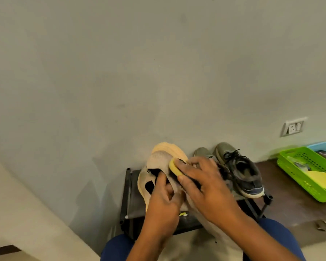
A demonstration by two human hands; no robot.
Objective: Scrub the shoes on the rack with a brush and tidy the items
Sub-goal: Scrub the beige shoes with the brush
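Observation:
A beige knit shoe [158, 159] with a pale yellow sole is held up above the black shoe rack [129, 193]. My left hand [163, 202] grips it, fingers curled into its opening. My right hand [203, 183] holds a yellow brush [174, 167] and presses it against the shoe's upper. A pair of grey-green laced sneakers [239, 170] stands on the rack's top shelf to the right, partly hidden behind my right hand.
A green plastic basket [301, 178] with a yellow cloth inside sits on the brown floor at right, a blue basket [324, 147] behind it. A wall socket [293, 127] is above them. The grey wall stands close behind the rack. My blue-clad knees are below.

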